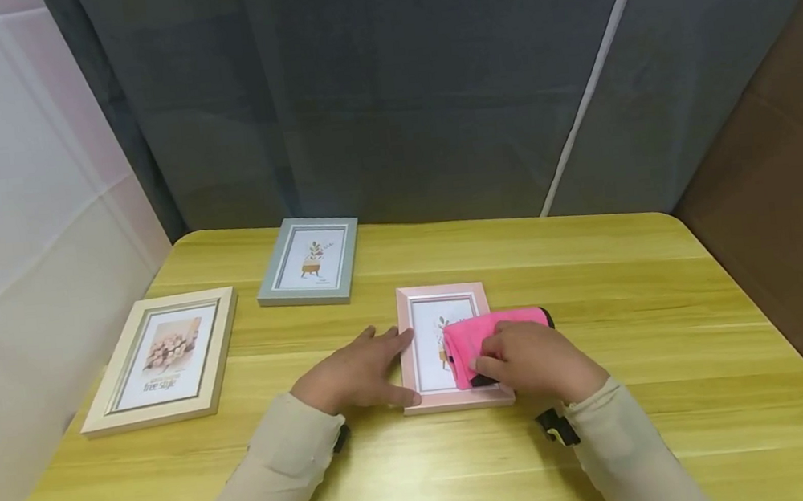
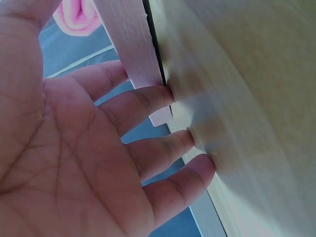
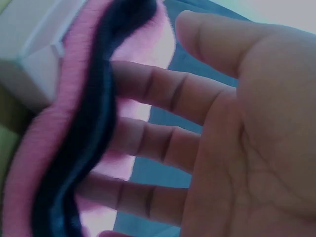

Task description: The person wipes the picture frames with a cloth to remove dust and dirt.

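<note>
A pink picture frame (image 1: 410, 362) with a plant print lies flat on the wooden table. My left hand (image 1: 358, 371) is at its left side, with the thumb on the lower left corner and the fingers fairly straight along the edge. In the left wrist view, fingertips touch the pink frame (image 2: 136, 47) and the tabletop. A folded pink cloth (image 1: 473, 336) with black edging covers the right part of the frame. My right hand (image 1: 535, 358) presses on this cloth. Its fingers (image 3: 163, 89) look mostly straight in the right wrist view, thumb apart and fingertips against the cloth.
A cream picture frame (image 1: 97, 409) with a flower print lies at the left of the table. Further back lies a grey-green frame (image 1: 304, 297) with a plant print. Behind the table (image 1: 592, 264) hangs a dark grey curtain (image 1: 394, 98), with a pale one at left.
</note>
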{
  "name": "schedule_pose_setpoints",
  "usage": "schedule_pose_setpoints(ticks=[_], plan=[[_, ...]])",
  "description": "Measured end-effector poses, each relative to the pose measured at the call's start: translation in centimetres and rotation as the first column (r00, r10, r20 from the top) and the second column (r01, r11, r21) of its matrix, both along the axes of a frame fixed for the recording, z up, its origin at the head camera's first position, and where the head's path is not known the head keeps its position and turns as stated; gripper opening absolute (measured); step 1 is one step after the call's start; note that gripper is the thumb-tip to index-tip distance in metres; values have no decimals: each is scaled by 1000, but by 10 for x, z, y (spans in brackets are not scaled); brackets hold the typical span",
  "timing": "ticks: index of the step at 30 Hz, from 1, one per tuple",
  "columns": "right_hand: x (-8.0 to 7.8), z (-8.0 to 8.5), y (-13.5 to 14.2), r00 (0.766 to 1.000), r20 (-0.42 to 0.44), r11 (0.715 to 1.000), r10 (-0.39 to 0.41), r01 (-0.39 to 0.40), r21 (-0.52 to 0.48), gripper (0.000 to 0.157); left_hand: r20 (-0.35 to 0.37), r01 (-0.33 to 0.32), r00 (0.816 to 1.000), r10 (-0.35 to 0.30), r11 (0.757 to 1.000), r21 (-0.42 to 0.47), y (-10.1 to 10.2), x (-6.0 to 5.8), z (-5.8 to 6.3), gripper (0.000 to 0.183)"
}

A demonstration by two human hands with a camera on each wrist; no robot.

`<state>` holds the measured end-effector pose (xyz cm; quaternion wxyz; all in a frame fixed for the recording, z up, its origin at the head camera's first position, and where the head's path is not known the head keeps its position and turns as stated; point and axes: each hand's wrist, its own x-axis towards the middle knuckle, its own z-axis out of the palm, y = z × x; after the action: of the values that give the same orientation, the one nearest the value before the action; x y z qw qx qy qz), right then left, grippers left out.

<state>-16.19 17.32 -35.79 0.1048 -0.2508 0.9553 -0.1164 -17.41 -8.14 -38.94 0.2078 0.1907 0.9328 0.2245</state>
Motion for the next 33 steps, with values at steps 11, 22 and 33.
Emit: schedule_pose_setpoints(ticks=[11, 22, 33], plan=[[-2, -6, 4, 996, -60, 997, -63, 65, 33, 18, 0, 27, 1000, -27, 1000, 13, 0, -1, 2, 95], [-14, -19, 9, 994, 21, 993, -109, 108, 41, 63, 0, 4, 1000, -4, 1000, -13, 0, -1, -1, 96], [-18, -15, 8, 997, -53, 997, -58, 55, -46, 20, 6, -3, 1000, 3, 1000, -10, 1, 0, 0, 96]])
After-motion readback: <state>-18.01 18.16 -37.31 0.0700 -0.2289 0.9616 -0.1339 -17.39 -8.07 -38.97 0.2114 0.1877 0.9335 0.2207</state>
